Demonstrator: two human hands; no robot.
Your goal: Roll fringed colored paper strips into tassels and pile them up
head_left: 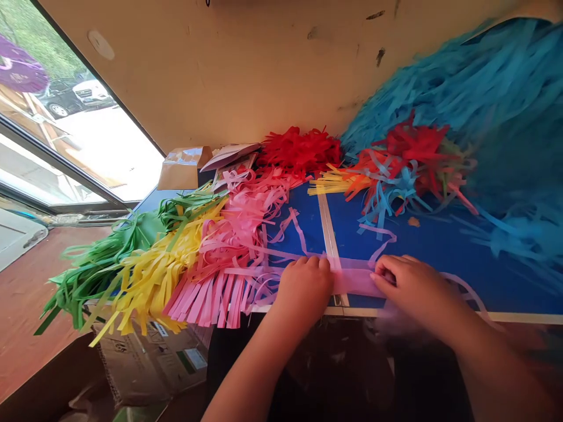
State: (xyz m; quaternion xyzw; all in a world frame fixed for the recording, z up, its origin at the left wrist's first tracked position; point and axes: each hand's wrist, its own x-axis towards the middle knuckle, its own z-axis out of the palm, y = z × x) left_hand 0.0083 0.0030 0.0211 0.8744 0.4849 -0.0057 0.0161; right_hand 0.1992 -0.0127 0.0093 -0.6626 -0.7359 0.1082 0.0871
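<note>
Pink paper strip [357, 282], left hand [304, 287] clenched on it, right hand [413, 287] grasping its end, pink fringe [211, 299] just left of the grip.

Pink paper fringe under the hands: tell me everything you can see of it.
The pink paper fringe looks like thin, faintly translucent tissue. Its uncut band lies flat on the blue tabletop, under the left hand and right hand. Long narrow strips hang over the table's near edge, while others curl in a loose tangle further back, against the yellow fringe.
</note>
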